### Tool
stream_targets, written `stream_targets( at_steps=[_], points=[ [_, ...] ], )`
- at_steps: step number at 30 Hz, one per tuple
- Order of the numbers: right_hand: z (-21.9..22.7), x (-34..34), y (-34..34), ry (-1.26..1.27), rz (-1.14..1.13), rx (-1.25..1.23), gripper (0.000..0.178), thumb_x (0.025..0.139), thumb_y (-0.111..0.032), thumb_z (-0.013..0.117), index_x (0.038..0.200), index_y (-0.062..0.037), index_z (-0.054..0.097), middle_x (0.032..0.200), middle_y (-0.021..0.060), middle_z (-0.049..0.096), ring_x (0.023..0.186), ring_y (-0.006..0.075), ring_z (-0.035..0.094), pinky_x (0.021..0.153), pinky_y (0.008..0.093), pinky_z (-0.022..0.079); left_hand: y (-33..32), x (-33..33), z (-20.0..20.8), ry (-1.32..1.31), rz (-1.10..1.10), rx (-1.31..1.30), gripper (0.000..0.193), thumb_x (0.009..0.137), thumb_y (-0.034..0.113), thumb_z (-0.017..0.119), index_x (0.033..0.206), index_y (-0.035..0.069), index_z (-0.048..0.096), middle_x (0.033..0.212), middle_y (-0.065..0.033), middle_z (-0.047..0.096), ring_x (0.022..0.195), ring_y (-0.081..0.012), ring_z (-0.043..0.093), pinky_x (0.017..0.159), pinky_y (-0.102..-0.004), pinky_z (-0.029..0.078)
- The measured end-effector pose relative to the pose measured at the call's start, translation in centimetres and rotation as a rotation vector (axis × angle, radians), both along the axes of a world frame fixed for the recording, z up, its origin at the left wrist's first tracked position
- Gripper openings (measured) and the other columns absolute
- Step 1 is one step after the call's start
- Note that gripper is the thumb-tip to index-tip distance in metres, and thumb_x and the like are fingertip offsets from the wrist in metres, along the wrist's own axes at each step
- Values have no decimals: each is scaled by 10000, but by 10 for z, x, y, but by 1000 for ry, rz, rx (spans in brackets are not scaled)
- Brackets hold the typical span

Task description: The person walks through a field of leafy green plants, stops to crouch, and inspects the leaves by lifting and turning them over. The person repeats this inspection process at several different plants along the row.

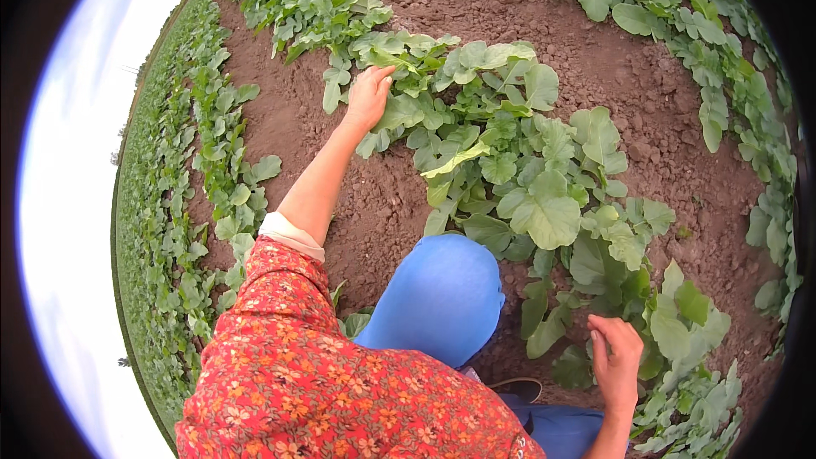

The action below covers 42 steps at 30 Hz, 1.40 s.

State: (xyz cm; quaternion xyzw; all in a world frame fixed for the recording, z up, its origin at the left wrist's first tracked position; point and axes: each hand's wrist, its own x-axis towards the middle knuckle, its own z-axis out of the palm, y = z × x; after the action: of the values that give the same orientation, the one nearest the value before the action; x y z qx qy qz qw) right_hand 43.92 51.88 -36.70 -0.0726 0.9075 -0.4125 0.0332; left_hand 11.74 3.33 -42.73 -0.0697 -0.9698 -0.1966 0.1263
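Fingers (382, 74) of the left hand (369, 98) reach, nearly straight, to the foliage at upper centre; from where I stand I cannot tell whether they grip a leaf. At lower right, the right hand (616, 357) is loosely curled and released, thumb apart from the fingertips, just beside the leaves. Both belong to 1 person bent over a row of broad-leaved crop plants (544, 208), which slants from upper left through the centre to lower right. Brown, crumbly soil (663, 170) borders it, and more crop rows (229, 153) curve along the left and upper right. A red floral shirt (340, 391) fills the bottom, with 1 blue-trousered knee (442, 289) at lower centre, near the plants, and 1 dark shoe (523, 388) beside it.
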Motion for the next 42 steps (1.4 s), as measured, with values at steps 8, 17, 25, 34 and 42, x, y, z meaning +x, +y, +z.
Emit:
stream_targets(
  at_steps=[8, 17, 25, 34, 42],
  points=[
    [6, 1, -1, 48, 4, -2, 224, 761, 68, 678, 964, -23, 688, 840, 122, 680, 762, 292, 652, 699, 378, 493, -13, 13, -21, 18, -13, 135, 315, 978, 105, 510, 1271, 83, 622, 1082, -128, 615, 998, -266, 596, 914, -340, 457],
    [16, 6, -6, 66, 28, 20, 240, 749, 68, 686, 972, -21, 685, 847, 124, 683, 772, 290, 656, 702, 381, 493, -2, 80, -43, 79, 363, 710, 295, 1033, 159, 463, 1295, 69, 562, 1087, -32, 632, 900, -109, 580, 810, -279, 498],
    [13, 7, -6, 53, 22, 38, 224, 767, 58, 677, 976, -23, 686, 850, 123, 681, 771, 291, 653, 706, 383, 490, 62, 87, -50, -142, 228, 1356, 418, 1032, 302, 465, 1318, -2, 491, 1327, -163, 567, 1137, -236, 589, 1012, -380, 462],
    [20, 9, -8, 55, 20, 37, 233, 779, 72, 656, 998, -3, 681, 851, 118, 679, 766, 281, 635, 718, 360, 493, 106, 61, -47, -92, -109, 1017, 581, 1027, 343, 474, 1487, 4, 370, 1487, -170, 449, 1352, -261, 442, 1121, -345, 336],
    [16, 10, -8, 54, 26, 44, 211, 773, 49, 683, 973, -20, 690, 842, 130, 676, 763, 299, 647, 700, 382, 489, 138, 76, -39, 16, -256, 308, 602, 965, 267, 551, 1489, 51, 350, 1503, -207, 375, 1367, -380, 355, 1155, -434, 288]
  ],
)
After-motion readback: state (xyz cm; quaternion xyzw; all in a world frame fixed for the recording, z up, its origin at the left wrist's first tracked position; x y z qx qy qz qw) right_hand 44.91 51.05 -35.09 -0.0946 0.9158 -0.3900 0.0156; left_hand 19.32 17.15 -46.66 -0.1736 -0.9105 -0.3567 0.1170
